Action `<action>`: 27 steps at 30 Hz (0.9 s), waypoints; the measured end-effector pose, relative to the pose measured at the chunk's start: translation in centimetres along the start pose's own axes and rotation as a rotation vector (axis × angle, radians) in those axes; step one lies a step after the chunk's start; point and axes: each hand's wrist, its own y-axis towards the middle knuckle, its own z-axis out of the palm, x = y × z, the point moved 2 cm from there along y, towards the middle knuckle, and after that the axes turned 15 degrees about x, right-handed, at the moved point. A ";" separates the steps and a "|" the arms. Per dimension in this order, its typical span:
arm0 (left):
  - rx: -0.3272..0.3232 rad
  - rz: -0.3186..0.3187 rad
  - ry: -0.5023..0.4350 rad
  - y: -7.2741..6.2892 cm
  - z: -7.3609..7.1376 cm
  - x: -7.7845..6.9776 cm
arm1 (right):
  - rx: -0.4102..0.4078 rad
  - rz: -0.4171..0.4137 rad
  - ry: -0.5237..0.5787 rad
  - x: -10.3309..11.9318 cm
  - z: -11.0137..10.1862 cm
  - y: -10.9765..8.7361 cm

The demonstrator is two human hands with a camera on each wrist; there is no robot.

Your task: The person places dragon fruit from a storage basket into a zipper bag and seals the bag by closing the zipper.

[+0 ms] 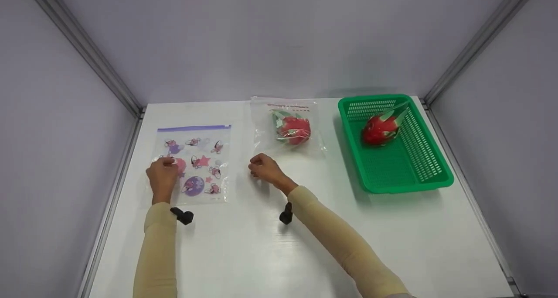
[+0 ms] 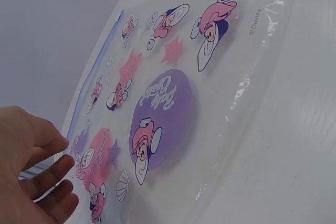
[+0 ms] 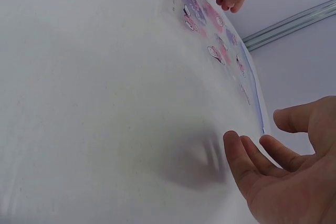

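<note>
A clear zip bag (image 1: 202, 165) printed with pink and purple cartoon figures lies flat on the left of the table, its purple zip edge at the far side. Over its left part hovers my left hand (image 1: 163, 176), fingers loosely bent with nothing between them. My right hand (image 1: 267, 170) is above the table to the right of that bag, thumb and fingers apart in the right wrist view and holding nothing. Beyond it, a second clear zip bag (image 1: 261, 134) contains a red dragon fruit (image 1: 295, 131) with green tips.
At the right stands a green plastic basket (image 1: 370, 188) with another dragon fruit (image 1: 378, 131) inside. The white table (image 1: 244, 250) is bordered by pale panels (image 1: 279, 40) at the back and both sides.
</note>
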 end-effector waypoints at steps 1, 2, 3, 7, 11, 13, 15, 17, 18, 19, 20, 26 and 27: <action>-0.012 -0.003 0.016 0.0 -0.1 0.1 | 0.003 0.002 -0.001 0.0 0.1 0.1; -0.020 -0.006 0.030 0.0 -0.2 0.1 | 0.005 0.003 -0.005 0.1 0.2 0.1; -0.024 -0.011 0.044 0.0 -0.3 0.2 | 0.007 0.001 -0.004 0.0 0.4 0.2; 0.000 -0.061 0.107 -0.1 -0.7 0.4 | 0.023 0.003 -0.013 -0.1 0.8 0.5; 0.059 -0.126 0.128 -0.1 -0.9 0.8 | 0.053 0.001 -0.009 0.0 1.3 0.6; 0.088 -0.154 0.123 -0.1 -0.9 1.0 | 0.066 -0.010 -0.006 0.0 1.5 0.7; 0.107 -0.173 0.120 -0.2 -0.8 1.1 | 0.078 -0.022 -0.011 0.1 1.6 0.7; 0.117 -0.189 0.110 -0.2 -0.8 1.2 | 0.086 -0.029 -0.013 0.1 1.8 0.8; 0.115 -0.196 0.105 -0.2 -0.8 1.2 | 0.088 -0.031 -0.011 0.1 1.9 0.9; 0.111 -0.199 0.099 -0.2 -0.8 1.2 | 0.091 -0.033 -0.009 0.1 2.0 0.9; 0.107 -0.204 0.097 -0.2 -0.8 1.2 | 0.095 -0.033 -0.003 0.1 2.0 0.9; 0.051 -0.196 0.061 0.1 -0.8 1.4 | 0.111 -0.042 0.029 -0.1 2.1 1.0; 0.040 -0.186 0.053 0.1 -0.8 1.5 | 0.113 -0.043 0.031 -0.1 2.1 0.9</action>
